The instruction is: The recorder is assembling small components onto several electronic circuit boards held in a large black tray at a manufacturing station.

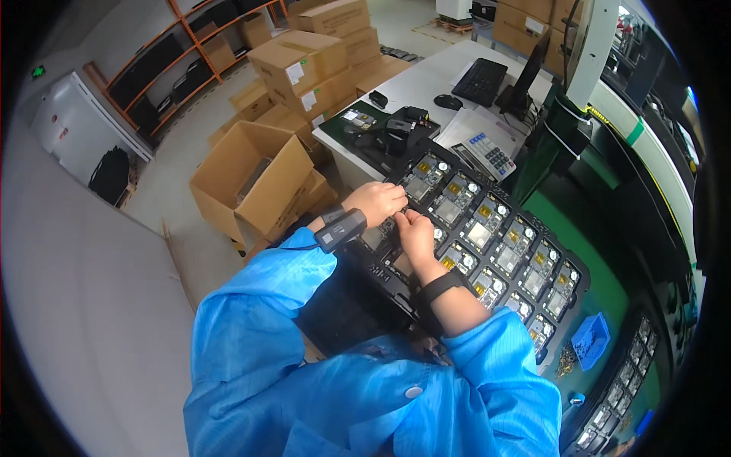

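Note:
A black compartment tray (580, 283) lies in front of me, with green circuit boards (481, 230) in its pockets. The boards carry silver shields, amber patches and round white parts. Over the tray's left part, my left hand (376, 202) bends downward with its fingers drawn together. Close beside it, my right hand (416, 238) is closed in a pinch, thumb and fingertips almost meeting the left ones. Whatever is between the fingertips is too small or hidden to make out. Some pockets under my hands and wrists are covered from sight.
A blue bin (590, 340) stands right of the tray beside loose small brass-coloured parts (566, 359). Another board tray (620, 388) is at the lower right. Beyond lie a calculator (489, 156), keyboard (481, 81) and mouse (448, 101). An open carton (255, 179) stands left.

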Demonstrator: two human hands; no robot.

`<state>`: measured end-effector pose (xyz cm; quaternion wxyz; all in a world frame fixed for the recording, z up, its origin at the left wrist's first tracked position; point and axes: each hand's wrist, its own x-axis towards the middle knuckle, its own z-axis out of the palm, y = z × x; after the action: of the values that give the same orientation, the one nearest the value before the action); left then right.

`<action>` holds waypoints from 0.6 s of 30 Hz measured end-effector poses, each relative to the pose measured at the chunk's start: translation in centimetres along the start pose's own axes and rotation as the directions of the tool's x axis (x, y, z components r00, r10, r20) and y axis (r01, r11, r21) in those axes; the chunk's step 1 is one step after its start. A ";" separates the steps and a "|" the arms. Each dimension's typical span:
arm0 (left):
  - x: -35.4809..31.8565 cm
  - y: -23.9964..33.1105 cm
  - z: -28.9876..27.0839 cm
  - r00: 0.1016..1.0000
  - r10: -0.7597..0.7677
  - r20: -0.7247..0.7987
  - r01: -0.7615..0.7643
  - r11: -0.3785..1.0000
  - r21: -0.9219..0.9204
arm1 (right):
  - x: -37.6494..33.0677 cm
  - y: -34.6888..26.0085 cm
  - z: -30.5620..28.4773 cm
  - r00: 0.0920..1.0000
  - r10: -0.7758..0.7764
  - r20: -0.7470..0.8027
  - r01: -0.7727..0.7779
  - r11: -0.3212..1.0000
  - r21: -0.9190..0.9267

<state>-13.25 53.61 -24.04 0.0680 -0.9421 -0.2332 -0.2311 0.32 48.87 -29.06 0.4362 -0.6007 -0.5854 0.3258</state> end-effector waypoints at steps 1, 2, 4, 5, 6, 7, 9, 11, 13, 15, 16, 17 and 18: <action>0.1 -0.1 -0.1 0.999 0.046 0.022 -0.046 0.999 0.022 | 0.0 0.2 0.1 1.000 0.004 -0.004 -0.004 1.000 0.001; 0.1 -0.1 -0.2 0.995 0.090 0.045 -0.092 0.995 0.046 | 0.0 0.3 0.2 1.000 -0.019 -0.020 0.018 1.000 -0.014; -0.4 -0.3 0.1 0.994 0.111 0.010 -0.111 0.993 0.046 | -0.1 0.4 0.3 0.998 -0.041 -0.037 0.040 0.999 -0.030; -0.7 -0.4 0.2 0.991 0.129 -0.026 -0.128 0.991 0.049 | -0.1 0.2 0.2 0.999 -0.028 -0.027 0.027 0.999 -0.037; -0.8 -0.5 0.4 0.991 0.130 -0.027 -0.129 0.990 0.049 | -0.1 0.0 0.2 1.000 -0.015 -0.016 0.014 0.999 -0.044; -0.9 -0.7 0.6 0.988 0.149 -0.051 -0.145 0.987 0.061 | -0.2 -0.2 0.2 1.000 -0.015 -0.017 0.015 0.999 -0.045; -1.1 -0.9 1.0 0.983 0.165 -0.078 -0.159 0.984 0.075 | -0.2 -0.4 0.0 1.000 0.001 -0.003 -0.001 1.000 -0.008; -1.0 -0.9 1.3 0.977 0.181 -0.110 -0.175 0.983 0.062 | -0.2 0.2 0.3 0.999 -0.025 -0.025 0.025 1.000 -0.002; -0.9 -0.9 1.4 0.982 0.163 -0.092 -0.159 0.986 0.048 | -0.1 0.8 0.5 0.998 -0.052 -0.045 0.053 0.999 0.005; -0.8 -0.9 1.5 0.987 0.144 -0.071 -0.142 0.989 0.039 | 0.1 0.9 0.5 0.998 -0.048 -0.042 0.048 0.999 0.006; -0.9 -0.9 1.6 0.989 0.127 -0.079 -0.125 0.991 0.037 | 0.2 1.1 0.6 0.998 -0.050 -0.040 0.051 0.999 0.008; -0.8 -0.8 1.7 0.990 0.112 -0.088 -0.110 0.993 0.034 | 0.2 1.3 0.5 0.997 -0.056 -0.054 0.057 0.998 0.030; -0.8 -0.8 1.7 0.990 0.112 -0.088 -0.110 0.993 0.036 | 0.1 1.6 0.6 0.996 -0.061 -0.068 0.064 0.997 0.051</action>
<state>-13.58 54.39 -25.90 0.1056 -0.9412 -0.1806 -0.2654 0.48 49.19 -30.69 0.4812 -0.5808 -0.5803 0.3073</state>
